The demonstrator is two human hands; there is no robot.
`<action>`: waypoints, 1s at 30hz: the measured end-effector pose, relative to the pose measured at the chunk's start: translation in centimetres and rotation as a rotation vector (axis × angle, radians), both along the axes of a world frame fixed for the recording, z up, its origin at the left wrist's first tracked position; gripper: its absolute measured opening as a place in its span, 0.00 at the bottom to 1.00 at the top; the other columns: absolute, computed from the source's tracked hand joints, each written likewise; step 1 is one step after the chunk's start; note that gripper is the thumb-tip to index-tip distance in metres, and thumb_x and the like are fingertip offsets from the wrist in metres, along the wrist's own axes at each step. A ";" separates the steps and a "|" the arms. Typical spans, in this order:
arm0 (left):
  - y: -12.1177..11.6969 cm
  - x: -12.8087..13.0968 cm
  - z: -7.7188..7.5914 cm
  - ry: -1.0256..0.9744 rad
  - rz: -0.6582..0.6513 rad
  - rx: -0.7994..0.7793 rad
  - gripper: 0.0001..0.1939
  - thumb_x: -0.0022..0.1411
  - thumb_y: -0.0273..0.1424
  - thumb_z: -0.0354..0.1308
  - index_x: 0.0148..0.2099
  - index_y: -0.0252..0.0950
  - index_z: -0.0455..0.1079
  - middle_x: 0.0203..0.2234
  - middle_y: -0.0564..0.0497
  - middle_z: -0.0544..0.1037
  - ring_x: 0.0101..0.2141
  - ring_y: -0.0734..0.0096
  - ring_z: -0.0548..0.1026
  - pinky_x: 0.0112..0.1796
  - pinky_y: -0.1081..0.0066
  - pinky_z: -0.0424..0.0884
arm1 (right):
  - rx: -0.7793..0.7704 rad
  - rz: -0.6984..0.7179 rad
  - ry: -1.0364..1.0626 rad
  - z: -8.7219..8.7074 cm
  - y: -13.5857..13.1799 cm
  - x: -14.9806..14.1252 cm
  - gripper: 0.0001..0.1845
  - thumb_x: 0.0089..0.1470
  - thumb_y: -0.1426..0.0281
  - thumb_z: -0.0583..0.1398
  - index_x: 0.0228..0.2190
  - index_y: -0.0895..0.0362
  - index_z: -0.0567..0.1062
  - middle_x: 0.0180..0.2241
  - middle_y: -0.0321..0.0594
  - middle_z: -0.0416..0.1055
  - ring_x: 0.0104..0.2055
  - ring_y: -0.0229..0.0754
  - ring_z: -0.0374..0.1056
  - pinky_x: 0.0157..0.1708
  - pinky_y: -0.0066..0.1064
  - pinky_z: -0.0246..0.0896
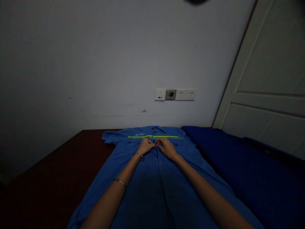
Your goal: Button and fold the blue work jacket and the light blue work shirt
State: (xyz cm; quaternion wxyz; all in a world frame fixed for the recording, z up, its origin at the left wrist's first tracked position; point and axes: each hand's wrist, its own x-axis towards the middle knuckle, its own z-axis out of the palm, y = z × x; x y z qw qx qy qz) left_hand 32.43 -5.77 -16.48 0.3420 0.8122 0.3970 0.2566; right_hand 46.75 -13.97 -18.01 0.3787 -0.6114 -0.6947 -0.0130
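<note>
As a blue short-sleeved cloth shirt (135,187) lies spread front up, its collar toward a pale, scuffed wall (100,63), a dark reddish-brown tabletop (78,159) shows beneath it and to its left. White lettering (139,134) marks the upper left of the shirt, beside a thin yellow-green stripe (133,137) that crosses its chest. Over the shirt's left half reaches the person's left arm, with one slim metallic bracelet (119,182) on the forearm and another (139,155) at the wrist. The left hand (147,146) has its thumb and forefinger pinched together on the shirt's front opening, just below the stripe. Beyond the shirt's collar, a row of white and grey wall sockets (182,94) is set in the wall. Just across the shirt's opening, the right hand (166,147) bends its fingers toward the left one; whether they grip cloth I cannot tell. Right of the shirt lie a flat dark blue cloth (226,159) and, farther over, a pale panelled door (269,73).
</note>
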 end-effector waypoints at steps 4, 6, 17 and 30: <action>0.3 -0.1 -0.2 0.003 0.027 -0.010 0.07 0.44 0.28 0.55 0.20 0.31 0.72 0.14 0.55 0.68 0.20 0.77 0.63 0.22 0.77 0.54 | 0.012 0.003 0.064 -0.3 0.4 0.3 0.09 0.46 0.76 0.59 0.33 0.55 0.71 0.33 0.38 0.71 0.39 0.40 0.65 0.41 0.32 0.58; 0.3 -0.2 -0.3 0.012 0.029 -0.010 0.07 0.44 0.28 0.55 0.21 0.30 0.72 0.15 0.55 0.69 0.20 0.77 0.63 0.22 0.77 0.55 | 0.009 0.003 0.112 -0.5 0.6 0.4 0.07 0.45 0.75 0.60 0.31 0.56 0.71 0.32 0.38 0.71 0.37 0.40 0.66 0.40 0.32 0.58; 0.2 -0.5 -0.6 0.092 0.014 0.051 0.07 0.44 0.29 0.56 0.22 0.32 0.74 0.17 0.53 0.73 0.22 0.75 0.67 0.24 0.77 0.59 | -0.008 0.011 0.424 -1.5 1.7 0.0 0.04 0.40 0.73 0.58 0.24 0.57 0.68 0.26 0.36 0.69 0.31 0.39 0.65 0.35 0.32 0.60; -0.9 -0.5 0.1 0.003 0.043 0.223 0.16 0.47 0.35 0.60 0.40 0.36 0.75 0.30 0.51 0.76 0.32 0.69 0.71 0.37 0.71 0.63 | -0.002 0.058 0.682 -2.0 2.7 -0.3 0.10 0.33 0.73 0.55 0.19 0.54 0.56 0.20 0.30 0.62 0.23 0.35 0.60 0.26 0.27 0.56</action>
